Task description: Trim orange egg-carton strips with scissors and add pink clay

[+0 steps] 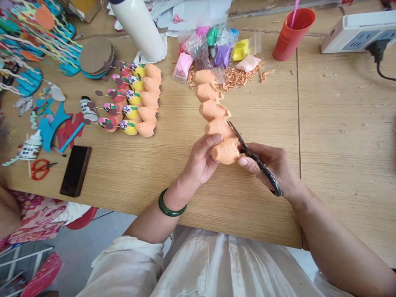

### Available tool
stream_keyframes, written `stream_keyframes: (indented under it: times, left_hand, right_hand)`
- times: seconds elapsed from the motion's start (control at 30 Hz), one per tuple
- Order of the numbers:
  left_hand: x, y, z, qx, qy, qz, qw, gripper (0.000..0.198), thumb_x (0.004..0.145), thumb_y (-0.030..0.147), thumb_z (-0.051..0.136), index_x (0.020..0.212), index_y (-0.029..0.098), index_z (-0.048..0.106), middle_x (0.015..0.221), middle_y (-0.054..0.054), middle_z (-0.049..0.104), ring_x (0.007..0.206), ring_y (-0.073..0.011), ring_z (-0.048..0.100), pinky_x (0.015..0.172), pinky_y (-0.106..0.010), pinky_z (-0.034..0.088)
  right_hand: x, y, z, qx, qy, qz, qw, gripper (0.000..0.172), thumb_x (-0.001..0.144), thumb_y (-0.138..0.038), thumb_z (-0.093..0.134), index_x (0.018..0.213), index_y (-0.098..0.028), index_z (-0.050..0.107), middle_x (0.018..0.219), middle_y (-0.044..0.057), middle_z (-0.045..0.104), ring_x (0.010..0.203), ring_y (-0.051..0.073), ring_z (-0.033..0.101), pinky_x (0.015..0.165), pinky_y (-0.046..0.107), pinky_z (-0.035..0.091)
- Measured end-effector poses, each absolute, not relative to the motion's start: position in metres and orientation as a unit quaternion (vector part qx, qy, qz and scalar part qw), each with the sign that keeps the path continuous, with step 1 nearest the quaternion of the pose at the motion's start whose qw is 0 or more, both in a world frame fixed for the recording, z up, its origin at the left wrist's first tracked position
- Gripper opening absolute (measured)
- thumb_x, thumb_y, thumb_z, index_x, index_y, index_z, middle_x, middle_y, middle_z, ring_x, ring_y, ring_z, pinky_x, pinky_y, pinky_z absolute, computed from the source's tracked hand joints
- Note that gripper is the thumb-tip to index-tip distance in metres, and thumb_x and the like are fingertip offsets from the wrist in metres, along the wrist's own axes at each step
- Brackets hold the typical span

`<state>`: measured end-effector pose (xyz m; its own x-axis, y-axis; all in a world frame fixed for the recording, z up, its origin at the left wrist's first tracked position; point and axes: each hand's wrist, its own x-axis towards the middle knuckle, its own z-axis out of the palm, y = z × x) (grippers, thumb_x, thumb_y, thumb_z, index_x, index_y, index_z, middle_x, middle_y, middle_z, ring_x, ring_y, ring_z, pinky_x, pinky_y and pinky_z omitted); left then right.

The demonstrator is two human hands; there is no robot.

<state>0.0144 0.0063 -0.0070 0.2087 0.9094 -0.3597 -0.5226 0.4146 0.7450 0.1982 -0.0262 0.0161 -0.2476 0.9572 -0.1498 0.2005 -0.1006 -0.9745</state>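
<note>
Strip of orange cups held over a pale wooden desk at the centre of the scene, running roughly from 12 to 5 o'clock, five bumps in line, with a ragged edge on the 3 o'clock side. Near end gripped in the left hand, fingers clamped on the last two cups, thumb on top, the others partly out of sight. Far end resting or raised: impossible to tell. In the right hand, between 4 and 5 o'clock of the strip, fingers closed around black scissors, blade against the ragged edge by the fourth cup and pointing to 11 o'clock; gap between the blades impossible to judge. On the left wrist, at 7 o'clock, a dark green bangle.

At 12 o'clock from the strip, bagged clay-like lumps in many colours, with orange shavings at 1. Between 1 and 2, a red cup with a pink stick; at 2, a white power strip with a black plug. At 9 o'clock, well apart, three lines of cups, one plain orange, one mostly yellow, one mostly red with thin brown-tipped stalks. Between 10 and 11, a white bottle; at 10, a cardboard disc. At 8, a dark phone, with red-handled scissors near it. Farther out, past the desk's edge, another person's patterned clothing.
</note>
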Motion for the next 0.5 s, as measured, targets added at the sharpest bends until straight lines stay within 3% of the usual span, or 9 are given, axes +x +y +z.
stream_keyframes:
  times: [0.23,0.5]
  left_hand:
    - [0.0136,0.0066,-0.0026,0.242,0.377,0.475,0.758,0.024,0.078,0.038,0.085,0.091,0.021,0.073,0.086,0.001,0.078,0.084,-0.0186,0.077,0.07,-0.026,0.065]
    - [0.0132,0.0096,0.0,0.239,0.36,0.483,0.762,0.024,0.075,0.036,0.086,0.089,0.02,0.074,0.087,0.0,0.076,0.086,-0.0161,0.074,0.078,-0.025,0.062]
  right_hand:
    - [0.1968,-0.0312,0.0155,-0.535,-0.602,0.494,0.329,0.058,0.082,-0.079,0.068,0.077,-0.021,0.065,0.062,-0.003,0.038,0.057,0.011,0.028,0.05,0.029,0.024]
    - [0.1952,-0.0287,0.0157,-0.544,-0.6,0.477,0.341,0.06,0.081,-0.08,0.066,0.08,-0.02,0.067,0.06,-0.004,0.04,0.056,0.011,0.03,0.05,0.029,0.025]
